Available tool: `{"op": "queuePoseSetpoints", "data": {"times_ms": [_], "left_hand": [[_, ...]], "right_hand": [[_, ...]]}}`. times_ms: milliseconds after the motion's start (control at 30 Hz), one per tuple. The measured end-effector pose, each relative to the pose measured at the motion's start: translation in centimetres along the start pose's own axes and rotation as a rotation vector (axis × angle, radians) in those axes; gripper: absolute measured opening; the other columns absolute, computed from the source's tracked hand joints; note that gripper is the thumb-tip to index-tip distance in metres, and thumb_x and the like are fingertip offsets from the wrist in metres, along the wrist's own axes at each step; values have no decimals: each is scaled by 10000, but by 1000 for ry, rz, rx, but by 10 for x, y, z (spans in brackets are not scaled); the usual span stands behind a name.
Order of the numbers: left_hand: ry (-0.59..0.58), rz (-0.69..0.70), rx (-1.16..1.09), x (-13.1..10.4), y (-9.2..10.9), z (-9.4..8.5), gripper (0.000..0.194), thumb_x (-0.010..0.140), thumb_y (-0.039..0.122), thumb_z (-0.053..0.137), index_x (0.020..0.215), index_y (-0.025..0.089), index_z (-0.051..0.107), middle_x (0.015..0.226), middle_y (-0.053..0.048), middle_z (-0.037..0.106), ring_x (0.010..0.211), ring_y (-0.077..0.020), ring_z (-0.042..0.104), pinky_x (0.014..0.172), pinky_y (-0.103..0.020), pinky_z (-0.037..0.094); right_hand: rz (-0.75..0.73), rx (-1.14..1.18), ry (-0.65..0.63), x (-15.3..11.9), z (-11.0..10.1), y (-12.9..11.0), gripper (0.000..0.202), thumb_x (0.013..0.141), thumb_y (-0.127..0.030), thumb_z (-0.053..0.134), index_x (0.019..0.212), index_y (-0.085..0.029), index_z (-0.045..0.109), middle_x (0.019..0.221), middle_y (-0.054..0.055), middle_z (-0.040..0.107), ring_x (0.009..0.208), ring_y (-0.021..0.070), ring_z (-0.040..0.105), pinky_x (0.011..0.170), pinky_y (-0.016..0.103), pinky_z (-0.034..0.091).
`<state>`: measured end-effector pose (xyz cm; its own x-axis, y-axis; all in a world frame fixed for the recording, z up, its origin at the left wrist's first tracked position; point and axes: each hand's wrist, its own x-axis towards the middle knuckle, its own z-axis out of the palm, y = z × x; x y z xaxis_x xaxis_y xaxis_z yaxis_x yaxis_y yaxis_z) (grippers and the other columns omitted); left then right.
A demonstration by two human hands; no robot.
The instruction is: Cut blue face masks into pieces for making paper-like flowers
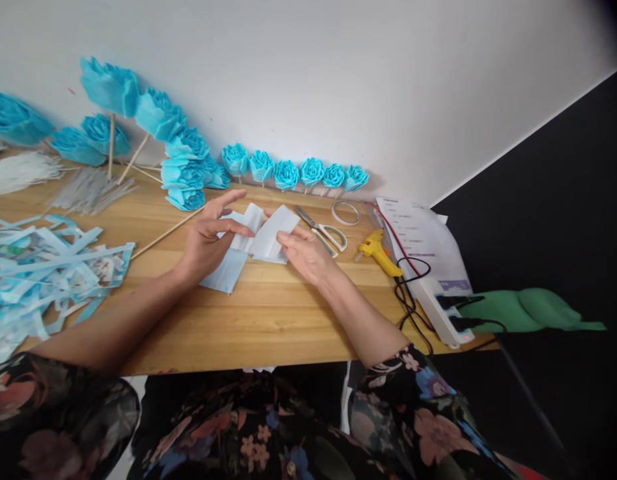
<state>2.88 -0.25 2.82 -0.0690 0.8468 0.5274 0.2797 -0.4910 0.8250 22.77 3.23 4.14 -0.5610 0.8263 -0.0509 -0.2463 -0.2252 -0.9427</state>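
My right hand (308, 253) pinches a thin white sheet (275, 233), thumb on its front face. My left hand (211, 233) is beside it, fingers spread, with one digit reaching across a creased white piece (251, 220). Whether that piece joins the sheet in my right hand is hidden. A pale blue sheet (227, 272) lies on the table under my left hand. Scissors (323, 230) with white handles lie just beyond my right hand.
Blue fabric-like roses (287, 175) line the wall; larger ones on sticks (111, 87) stand left. Pale blue strips (53, 267) cover the table's left (228, 340). At right are a tape roll (346, 213), yellow glue gun (381, 253), cables and a power strip (443, 317).
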Motion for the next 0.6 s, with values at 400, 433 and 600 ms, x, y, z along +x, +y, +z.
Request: {"op": "queuePoseSetpoints", "data": {"times_ms": [400, 433, 600], "left_hand": [[-57, -359, -400, -2, 4, 6, 454, 887, 469, 646, 1274, 231, 649, 1095, -98, 727, 988, -236, 675, 872, -395, 540], [-76, -433, -480, -3, 4, 7, 549, 890, 514, 622, 1349, 215, 588, 1032, -98, 731, 902, -226, 682, 797, -373, 555], [-152, -556, -526, -3, 0, 7, 650, 824, 565, 680, 1314, 143, 608, 861, -69, 699, 684, -167, 630, 624, -283, 525]], "right_hand": [[16, 22, 182, 6, -3, 24, 315, 619, -439, 857, 787, -193, 757, 763, 9, 748, 710, 155, 670, 809, 338, 540], [11, 5, 198, 7, -3, 24, 322, 611, -447, 855, 778, -192, 753, 751, 8, 744, 708, 155, 665, 796, 332, 538], [-38, -121, 237, 6, -1, 22, 308, 623, -456, 823, 747, -186, 739, 734, 5, 721, 698, 145, 625, 719, 300, 506]]}}
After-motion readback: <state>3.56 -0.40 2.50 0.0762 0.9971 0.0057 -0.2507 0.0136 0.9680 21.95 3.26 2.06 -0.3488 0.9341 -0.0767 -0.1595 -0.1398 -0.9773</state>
